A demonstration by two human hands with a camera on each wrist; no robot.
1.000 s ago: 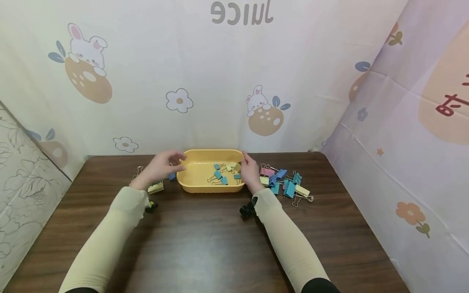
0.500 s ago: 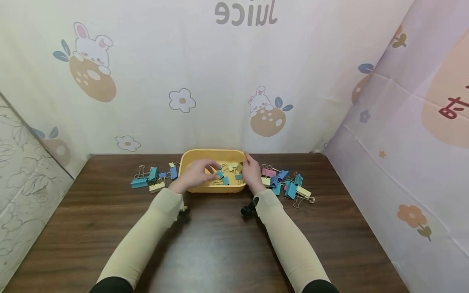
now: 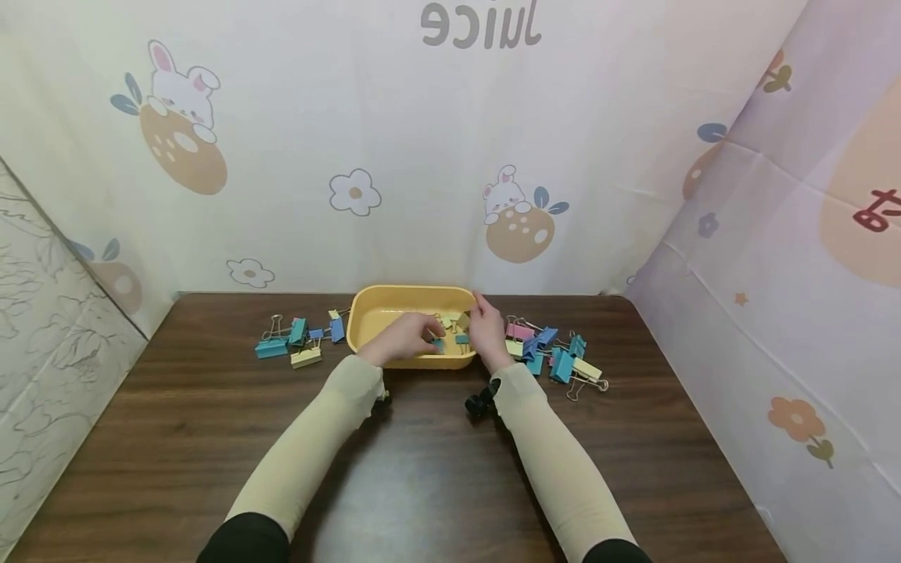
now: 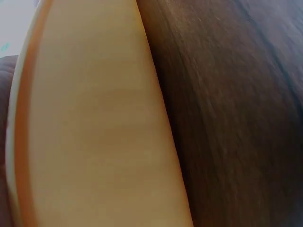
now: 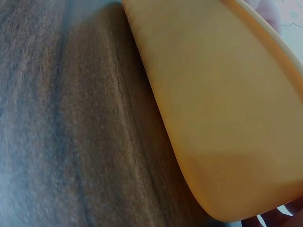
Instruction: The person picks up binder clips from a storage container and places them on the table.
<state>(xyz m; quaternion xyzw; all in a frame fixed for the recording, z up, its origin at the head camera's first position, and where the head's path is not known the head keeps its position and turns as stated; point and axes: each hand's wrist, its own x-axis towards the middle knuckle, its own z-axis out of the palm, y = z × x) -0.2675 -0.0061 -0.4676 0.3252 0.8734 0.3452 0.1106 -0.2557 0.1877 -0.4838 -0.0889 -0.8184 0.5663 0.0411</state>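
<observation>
A yellow plastic tray point(image 3: 366, 319) stands at the back of the table with small teal and yellow binder clips in it. My left hand point(image 3: 403, 338) reaches over its front rim, fingers bent down by a small teal binder clip point(image 3: 438, 345); whether they pinch it is hidden. Another teal binder clip point(image 3: 461, 339) lies just to the right. My right hand point(image 3: 488, 332) holds the tray's right end, thumb side at the rim. In the left wrist view the tray wall point(image 4: 99, 118) fills much of the picture. Fingers point(image 5: 279, 217) curl near the tray's end in the right wrist view.
Larger binder clips lie in two groups on the dark wooden table point(image 3: 422, 453): teal, blue and yellow ones point(image 3: 299, 336) left of the tray, a mixed pile point(image 3: 552, 353) to its right. A printed curtain point(image 3: 422, 141) hangs behind the table.
My left hand has moved right, from the tray's left end into the tray over the small clips. The right hand stays at the right end; the view has shifted slightly.
</observation>
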